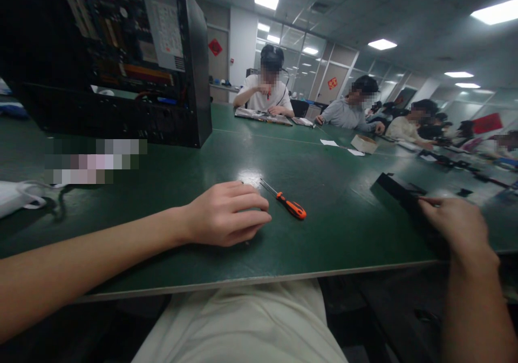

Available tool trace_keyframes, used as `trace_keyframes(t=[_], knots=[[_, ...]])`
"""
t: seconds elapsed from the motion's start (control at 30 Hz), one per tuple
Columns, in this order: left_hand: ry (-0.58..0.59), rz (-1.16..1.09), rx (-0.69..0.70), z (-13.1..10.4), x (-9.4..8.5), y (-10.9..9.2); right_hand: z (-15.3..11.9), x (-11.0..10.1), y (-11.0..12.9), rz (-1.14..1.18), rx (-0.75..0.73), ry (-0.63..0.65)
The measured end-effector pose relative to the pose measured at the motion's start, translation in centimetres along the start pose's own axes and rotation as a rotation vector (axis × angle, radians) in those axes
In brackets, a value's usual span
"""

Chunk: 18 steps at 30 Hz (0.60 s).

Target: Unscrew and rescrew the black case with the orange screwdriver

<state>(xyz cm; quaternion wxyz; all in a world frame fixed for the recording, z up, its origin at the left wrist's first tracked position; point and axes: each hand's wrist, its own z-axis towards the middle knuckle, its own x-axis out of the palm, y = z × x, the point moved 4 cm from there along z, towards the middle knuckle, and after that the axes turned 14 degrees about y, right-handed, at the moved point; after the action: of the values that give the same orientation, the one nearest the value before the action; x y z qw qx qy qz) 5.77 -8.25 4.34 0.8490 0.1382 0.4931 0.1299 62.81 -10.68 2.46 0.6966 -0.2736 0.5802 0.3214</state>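
My left hand (229, 213) rests on the green table (324, 244) with its fingers curled together; whatever may be under the fingers is hidden. Just right of it lies an orange and black screwdriver (294, 207), its shaft pointing up and left. On the right, my right hand (457, 220) grips a black part (399, 190) by its edge, thumb and fingers pressed together. That part is dark and partly blurred, tilted over the tabletop near the front edge.
An open black computer case (198, 72) stands at the back left. A white mask (16, 197) lies at the left edge. Small dark parts (465, 192) and a cardboard box (364, 144) are at the right. Several people sit across and along the table.
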Motion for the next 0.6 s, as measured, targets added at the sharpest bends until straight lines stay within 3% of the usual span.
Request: trace_keyframes(t=[0.3,0.6], knots=[[0.030,-0.003,-0.006,0.0,0.2,0.2,-0.5,0.3,1.0,0.027,0.052,-0.112],[0.048,0.013,0.006,0.0,0.3,0.1,-0.7,-0.4,1.6,0.014,0.073,-0.063]])
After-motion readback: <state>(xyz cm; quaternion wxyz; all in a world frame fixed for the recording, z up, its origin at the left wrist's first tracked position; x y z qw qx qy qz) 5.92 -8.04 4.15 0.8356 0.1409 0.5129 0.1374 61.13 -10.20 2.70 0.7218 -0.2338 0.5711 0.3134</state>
